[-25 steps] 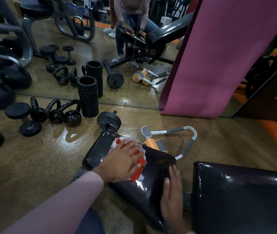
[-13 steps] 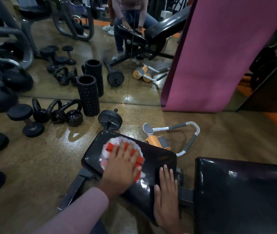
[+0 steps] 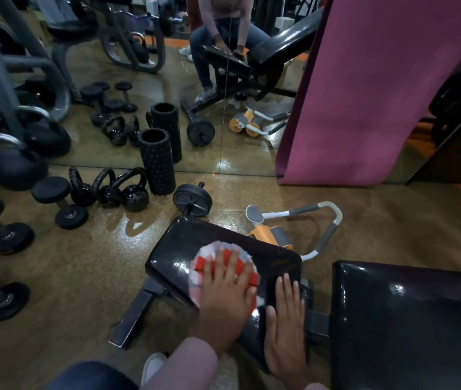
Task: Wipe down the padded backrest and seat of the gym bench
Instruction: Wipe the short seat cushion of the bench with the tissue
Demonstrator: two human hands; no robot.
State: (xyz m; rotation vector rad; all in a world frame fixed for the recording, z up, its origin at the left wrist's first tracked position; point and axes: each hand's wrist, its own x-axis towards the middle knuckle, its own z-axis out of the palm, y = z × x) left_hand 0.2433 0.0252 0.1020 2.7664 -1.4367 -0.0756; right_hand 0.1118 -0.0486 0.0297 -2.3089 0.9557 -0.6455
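Note:
The black padded seat (image 3: 173, 249) of the gym bench lies in the lower middle of the head view. The larger black backrest pad (image 3: 409, 325) fills the lower right. A red and white wiping cloth (image 3: 220, 250) is spread on the seat. My left hand (image 3: 227, 294) presses flat on the cloth with straight, spread fingers. Beside it, my right hand (image 3: 287, 325) rests flat on the seat's near right part, fingers straight, holding nothing.
Black kettlebells (image 3: 128, 190), dumbbells (image 3: 57, 201), a foam roller (image 3: 156, 161) and a weight plate bar (image 3: 192, 199) lie on the floor beyond the seat. An orange and grey ab roller (image 3: 288, 229) sits right of the seat. A mirror and a purple mat (image 3: 370, 88) stand behind.
My left hand has slid the cloth back along the seat toward me and to the right. My right hand stays flat on the seat. The view has shifted slightly.

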